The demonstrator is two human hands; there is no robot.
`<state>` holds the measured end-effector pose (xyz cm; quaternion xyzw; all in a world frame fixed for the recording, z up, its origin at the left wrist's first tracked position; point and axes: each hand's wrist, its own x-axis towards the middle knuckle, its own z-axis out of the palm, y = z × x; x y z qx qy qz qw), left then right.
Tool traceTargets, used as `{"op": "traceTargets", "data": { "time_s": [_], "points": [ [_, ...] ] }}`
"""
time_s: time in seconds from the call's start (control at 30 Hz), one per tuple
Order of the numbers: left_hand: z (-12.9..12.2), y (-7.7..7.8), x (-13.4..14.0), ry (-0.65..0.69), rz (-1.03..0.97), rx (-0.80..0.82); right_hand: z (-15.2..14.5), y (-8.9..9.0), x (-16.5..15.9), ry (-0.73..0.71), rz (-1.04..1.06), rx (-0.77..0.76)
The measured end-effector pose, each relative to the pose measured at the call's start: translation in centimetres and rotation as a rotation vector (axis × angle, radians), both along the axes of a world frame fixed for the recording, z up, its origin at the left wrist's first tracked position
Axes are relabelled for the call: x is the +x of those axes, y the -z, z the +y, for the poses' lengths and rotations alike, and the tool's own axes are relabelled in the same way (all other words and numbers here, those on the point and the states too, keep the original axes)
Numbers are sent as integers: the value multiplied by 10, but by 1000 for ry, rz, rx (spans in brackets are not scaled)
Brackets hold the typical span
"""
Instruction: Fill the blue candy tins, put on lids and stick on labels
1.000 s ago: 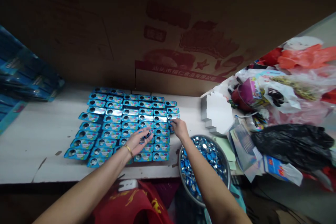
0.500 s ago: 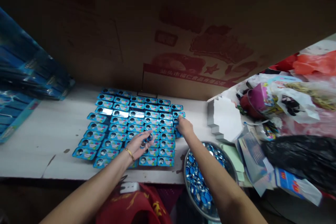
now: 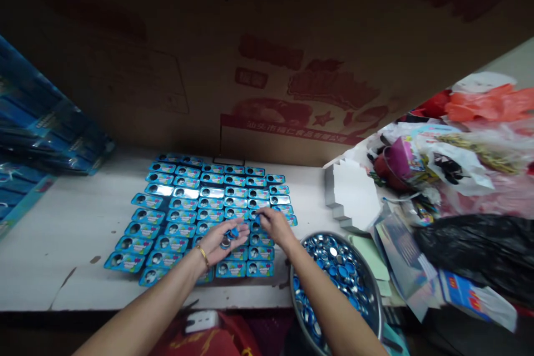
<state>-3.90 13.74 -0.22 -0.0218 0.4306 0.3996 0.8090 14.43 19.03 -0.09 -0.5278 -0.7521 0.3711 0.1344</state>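
The left hand [image 3: 225, 242] lies palm up, fingers loosely spread, cradling a few caps [image 3: 233, 232]; the right hand [image 3: 276, 225], just beside it, pinches a blue cap [image 3: 257, 219] over the cards [image 3: 180, 230]. These fill rows beneath and beyond both hands on a white desk [image 3: 29, 267], scuffed to their left. A bowl [image 3: 379, 311] of caps sits under the right forearm. Ahead of the hands rises a brown box [image 3: 292, 89]; well right, bags [image 3: 479, 256] heap up.

Cardboard box [image 3: 233, 78] in deep shadow — glare on some blue packs [image 3: 212, 193] — frame edges stretched, soft.
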Motion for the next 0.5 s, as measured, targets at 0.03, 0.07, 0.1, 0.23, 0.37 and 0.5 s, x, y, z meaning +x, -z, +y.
{"op": "traceTargets", "data": {
  "time_s": [0.03,0.07,0.1,0.23,0.37,0.5],
  "points": [
    [-1,-1,-2,-10,23,-7,7,4,8,113,-25,-65],
    [-3,-3,-5,-27,49,-7,15,8,15,205,-73,-113],
    [-5,-4,-8,-43,72,-4,24,10,21,270,-138,-136],
    [-19,-7,-19,-77,124,-4,56,14,33,354,-392,-84],
    [-30,-6,-28,-100,120,-28,86,17,24,354,-582,-104],
    [-32,-7,-31,-182,70,-41,101,18,23,266,-659,-176]
  ]
}}
